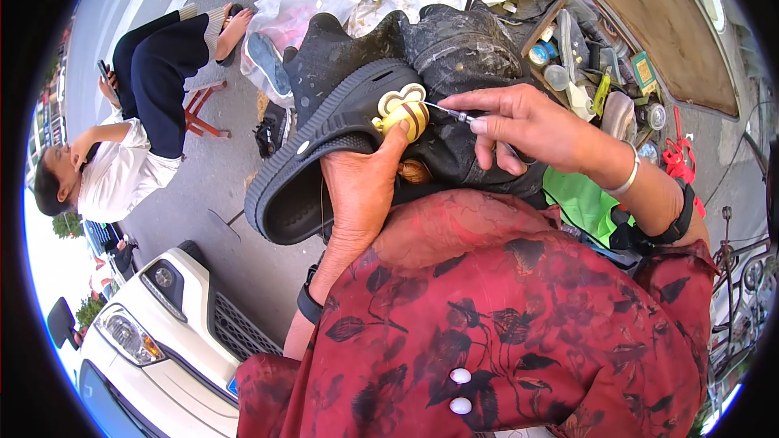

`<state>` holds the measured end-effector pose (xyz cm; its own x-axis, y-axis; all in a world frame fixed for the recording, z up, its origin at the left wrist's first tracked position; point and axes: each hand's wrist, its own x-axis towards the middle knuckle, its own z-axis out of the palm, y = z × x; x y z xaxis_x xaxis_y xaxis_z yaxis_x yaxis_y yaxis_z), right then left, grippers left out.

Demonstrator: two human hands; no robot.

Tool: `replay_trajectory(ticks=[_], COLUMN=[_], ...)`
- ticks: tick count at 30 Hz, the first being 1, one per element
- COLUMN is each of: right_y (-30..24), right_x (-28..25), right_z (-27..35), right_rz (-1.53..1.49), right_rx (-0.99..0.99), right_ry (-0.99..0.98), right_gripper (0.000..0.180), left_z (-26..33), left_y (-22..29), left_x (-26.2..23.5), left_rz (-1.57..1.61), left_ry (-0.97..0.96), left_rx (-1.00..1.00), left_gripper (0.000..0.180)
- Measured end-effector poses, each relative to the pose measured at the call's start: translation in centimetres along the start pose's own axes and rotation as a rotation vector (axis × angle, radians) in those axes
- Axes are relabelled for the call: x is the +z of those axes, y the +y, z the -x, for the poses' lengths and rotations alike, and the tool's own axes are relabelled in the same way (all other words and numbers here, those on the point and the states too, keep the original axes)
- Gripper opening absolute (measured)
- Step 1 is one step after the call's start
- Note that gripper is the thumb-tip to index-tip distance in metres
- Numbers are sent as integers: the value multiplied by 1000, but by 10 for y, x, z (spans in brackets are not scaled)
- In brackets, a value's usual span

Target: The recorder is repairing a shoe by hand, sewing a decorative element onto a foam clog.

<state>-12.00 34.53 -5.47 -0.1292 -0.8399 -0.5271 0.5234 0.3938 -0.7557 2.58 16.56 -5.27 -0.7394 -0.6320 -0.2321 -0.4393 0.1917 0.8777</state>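
Black, ridge-soled foam clog [337, 107] rested against rumpled black material [462, 53], gripped by the left hand [357, 186], thumb pressing a yellow-and-brown striped bee-like charm [411, 120]. The right hand [531, 123] pinched a slim metal-tipped tool [454, 113]. Grey pavement [191, 215] stretched beyond. The left fingers were hidden; a white vehicle [150, 308] was cut off.
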Motion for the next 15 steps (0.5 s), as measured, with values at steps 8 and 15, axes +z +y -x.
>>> replay_trajectory(ticks=[8, 15], right_y=[2, 4], right_x=[20, 20], right_z=[15, 17], right_rz=[1717, 1634], right_rx=[-592, -585], right_ry=[350, 400], right_gripper=[45, 44], left_z=[0, 1], left_y=[1, 3], left_x=[0, 0], left_rz=[42, 31], left_ry=[-2, 4], left_rx=[-29, 10], left_gripper=[32, 31])
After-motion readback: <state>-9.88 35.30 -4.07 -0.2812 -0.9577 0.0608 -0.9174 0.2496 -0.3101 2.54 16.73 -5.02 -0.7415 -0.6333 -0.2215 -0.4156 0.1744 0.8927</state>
